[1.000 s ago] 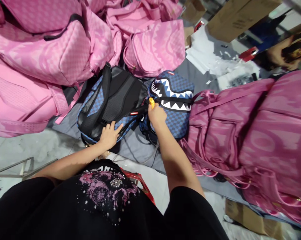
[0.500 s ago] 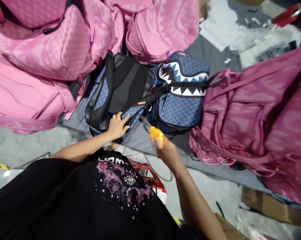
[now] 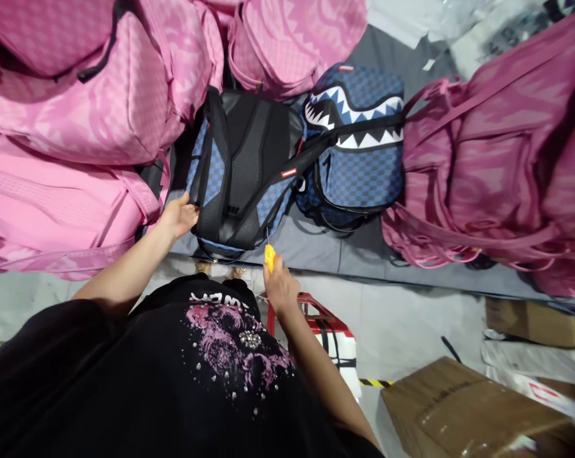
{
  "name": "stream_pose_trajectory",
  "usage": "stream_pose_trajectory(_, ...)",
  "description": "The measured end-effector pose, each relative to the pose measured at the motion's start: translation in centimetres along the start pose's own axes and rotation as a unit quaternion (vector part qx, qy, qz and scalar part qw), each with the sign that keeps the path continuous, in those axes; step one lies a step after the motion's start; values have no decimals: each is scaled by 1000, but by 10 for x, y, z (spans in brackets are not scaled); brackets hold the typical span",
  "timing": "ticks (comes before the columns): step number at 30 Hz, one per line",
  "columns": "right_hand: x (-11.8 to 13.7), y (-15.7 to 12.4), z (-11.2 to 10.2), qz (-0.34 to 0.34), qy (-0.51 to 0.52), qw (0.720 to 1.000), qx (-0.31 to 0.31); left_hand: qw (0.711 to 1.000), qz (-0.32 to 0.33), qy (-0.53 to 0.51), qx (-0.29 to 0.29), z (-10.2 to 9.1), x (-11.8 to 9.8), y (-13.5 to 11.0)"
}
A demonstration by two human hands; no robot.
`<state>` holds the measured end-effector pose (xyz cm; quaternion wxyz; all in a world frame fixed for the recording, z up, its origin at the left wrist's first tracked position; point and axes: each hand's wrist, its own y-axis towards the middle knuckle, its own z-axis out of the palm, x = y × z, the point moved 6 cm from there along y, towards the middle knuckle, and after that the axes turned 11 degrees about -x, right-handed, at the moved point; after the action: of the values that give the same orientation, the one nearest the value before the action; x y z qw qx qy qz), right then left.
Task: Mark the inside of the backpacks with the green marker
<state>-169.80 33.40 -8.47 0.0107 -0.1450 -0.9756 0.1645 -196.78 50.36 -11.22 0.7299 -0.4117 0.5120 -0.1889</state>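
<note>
A blue checkered backpack (image 3: 242, 172) lies back-up with its black padded straps showing. My left hand (image 3: 179, 215) grips its lower left edge, fingers curled round it. My right hand (image 3: 278, 285) is closed on a small yellow-handled tool (image 3: 269, 256), whose tip points at the backpack's lower edge. Right beside it sits a second blue checkered backpack (image 3: 357, 146) with a shark-mouth print, and a black strap runs across it.
Light pink backpacks (image 3: 68, 127) are piled at the left and back, darker pink ones (image 3: 497, 172) at the right. They rest on a grey sheet (image 3: 354, 254). A red-framed stool (image 3: 332, 337) stands under me. Cardboard boxes (image 3: 459, 407) lie at lower right.
My right hand drew back from the strap between the two blue backpacks toward my body, keeping the yellow tool. My left hand slid from the backpack's bottom to its left edge. The view tilted down.
</note>
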Motion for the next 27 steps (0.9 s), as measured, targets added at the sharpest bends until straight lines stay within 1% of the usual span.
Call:
stream_pose_trajectory(2,13,16,11,0,6,1000,-19,998,-25,-12,50,9,-2,7)
stream_pose_trajectory(5,23,30,23,8,15,999,-32,989,-51,-40,132,15,-1,13)
stream_pose_trajectory(8,23,35,29,19,19,999,-34,964,-76,-91,240,18,1,16)
stream_pose_trajectory(9,23,35,29,21,19,999,-33,956,-81,-105,262,18,2,17)
stream_pose_trajectory(11,21,36,28,27,19,999,-31,952,-91,-119,268,18,5,21)
stream_pose_trajectory(15,20,38,21,43,21,998,-27,954,-113,-118,253,23,11,26)
stream_pose_trajectory(19,20,38,16,66,36,997,-19,950,-117,-112,266,26,11,26)
stream_pose_trajectory(22,18,30,12,82,53,995,-15,944,-127,-112,282,23,10,25)
stream_pose_trajectory(25,16,20,8,95,75,993,-13,946,-118,-115,279,22,9,24)
stream_pose_trajectory(27,15,17,7,101,89,991,-12,946,-113,-115,280,25,10,23)
